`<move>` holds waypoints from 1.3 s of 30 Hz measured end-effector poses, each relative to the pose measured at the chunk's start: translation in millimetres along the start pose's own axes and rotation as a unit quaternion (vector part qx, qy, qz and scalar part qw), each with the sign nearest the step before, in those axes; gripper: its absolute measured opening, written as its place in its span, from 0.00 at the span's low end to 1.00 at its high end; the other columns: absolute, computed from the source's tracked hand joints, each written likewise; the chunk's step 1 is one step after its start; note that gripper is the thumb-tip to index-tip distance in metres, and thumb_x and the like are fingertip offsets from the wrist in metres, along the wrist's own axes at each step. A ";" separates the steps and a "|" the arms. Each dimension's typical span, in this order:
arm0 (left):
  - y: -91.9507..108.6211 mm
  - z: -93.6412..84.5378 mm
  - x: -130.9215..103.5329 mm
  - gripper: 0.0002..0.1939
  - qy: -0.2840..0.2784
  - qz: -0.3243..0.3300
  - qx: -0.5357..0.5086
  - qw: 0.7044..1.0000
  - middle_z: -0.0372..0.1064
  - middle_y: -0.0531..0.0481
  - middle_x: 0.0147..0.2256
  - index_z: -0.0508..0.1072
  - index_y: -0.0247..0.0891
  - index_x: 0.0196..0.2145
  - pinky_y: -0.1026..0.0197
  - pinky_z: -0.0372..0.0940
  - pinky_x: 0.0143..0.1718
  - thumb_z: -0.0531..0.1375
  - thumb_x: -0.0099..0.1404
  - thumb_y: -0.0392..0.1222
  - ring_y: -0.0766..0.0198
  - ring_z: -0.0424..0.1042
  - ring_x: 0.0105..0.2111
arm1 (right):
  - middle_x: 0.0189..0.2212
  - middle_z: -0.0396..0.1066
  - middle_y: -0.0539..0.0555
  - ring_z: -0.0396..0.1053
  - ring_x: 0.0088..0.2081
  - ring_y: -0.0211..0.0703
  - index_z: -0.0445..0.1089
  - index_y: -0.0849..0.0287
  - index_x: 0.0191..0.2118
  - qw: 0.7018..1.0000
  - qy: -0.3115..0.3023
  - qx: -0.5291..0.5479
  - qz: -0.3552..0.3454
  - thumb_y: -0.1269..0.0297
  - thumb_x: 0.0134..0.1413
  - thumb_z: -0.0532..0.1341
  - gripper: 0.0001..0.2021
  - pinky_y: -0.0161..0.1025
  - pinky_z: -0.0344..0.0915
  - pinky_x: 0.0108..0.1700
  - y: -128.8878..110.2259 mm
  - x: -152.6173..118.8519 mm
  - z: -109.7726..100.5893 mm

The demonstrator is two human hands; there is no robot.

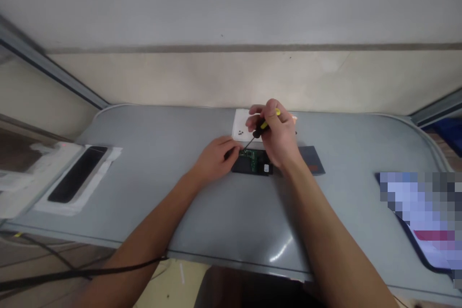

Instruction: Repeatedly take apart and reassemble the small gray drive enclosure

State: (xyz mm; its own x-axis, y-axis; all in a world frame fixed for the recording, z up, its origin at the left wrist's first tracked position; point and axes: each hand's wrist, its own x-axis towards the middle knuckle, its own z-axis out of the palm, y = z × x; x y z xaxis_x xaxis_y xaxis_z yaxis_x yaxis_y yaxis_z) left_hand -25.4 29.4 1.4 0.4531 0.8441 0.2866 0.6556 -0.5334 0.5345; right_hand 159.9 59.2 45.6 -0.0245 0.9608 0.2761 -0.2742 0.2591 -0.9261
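My right hand (pixel 277 130) is closed around a screwdriver (pixel 266 124) with a yellow and black handle. Its thin shaft slants down to the upper left part of an opened black electronic device (pixel 249 162), where a green circuit board shows. At the device's left edge, my left hand (pixel 218 158) grips it with bent fingers, the fingertips close to the screwdriver's tip. Whether the tip sits in a screw is too small to tell. Behind the device lies a white sheet (pixel 240 120) with several small dark screws (pixel 240 132) on it, partly hidden by my right hand.
A dark flat panel (pixel 313 160) lies right of the device, partly behind my right wrist. On the left, a black phone-like slab (pixel 77 174) rests on white paper. A large screen (pixel 422 221), partly pixelated, is at the right. Black cables (pixel 83 272) cross the lower left.
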 end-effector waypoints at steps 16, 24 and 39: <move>-1.0 -1.5 1.0 0.14 0.001 -0.002 -0.002 1.000 0.76 0.47 0.38 0.78 0.40 0.43 0.53 0.70 0.47 0.53 0.77 0.42 0.58 0.75 0.41 | 0.28 0.64 0.48 0.65 0.28 0.36 0.66 0.52 0.34 0.996 -0.041 0.083 0.012 0.35 0.61 0.64 0.24 0.38 0.65 0.32 3.4 -3.2 -0.4; -0.1 -1.7 -0.4 0.14 0.010 -0.005 -0.002 1.000 0.76 0.47 0.38 0.78 0.41 0.42 0.53 0.70 0.46 0.53 0.78 0.43 0.58 0.74 0.40 | 0.23 0.56 0.48 0.60 0.25 0.39 0.74 0.52 0.42 0.999 -0.020 0.043 0.014 0.25 0.62 0.47 0.35 0.39 0.63 0.28 -2.2 -5.7 10.8; 0.3 -1.5 0.6 0.13 0.012 0.006 -0.004 1.000 0.76 0.46 0.38 0.78 0.40 0.43 0.53 0.70 0.47 0.53 0.77 0.42 0.57 0.75 0.41 | 0.26 0.60 0.46 0.61 0.26 0.37 0.72 0.52 0.45 0.998 -0.061 0.034 0.002 0.33 0.65 0.56 0.26 0.38 0.63 0.31 -5.8 -5.6 6.1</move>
State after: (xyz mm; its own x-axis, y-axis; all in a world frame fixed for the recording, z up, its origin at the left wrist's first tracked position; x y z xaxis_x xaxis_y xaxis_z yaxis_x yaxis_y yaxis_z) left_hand -25.9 29.8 2.9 0.4464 0.8384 0.3127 0.6445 -0.5437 0.5376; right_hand 155.7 51.8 51.0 -0.1416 0.9418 0.3048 -0.3380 0.2434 -0.9091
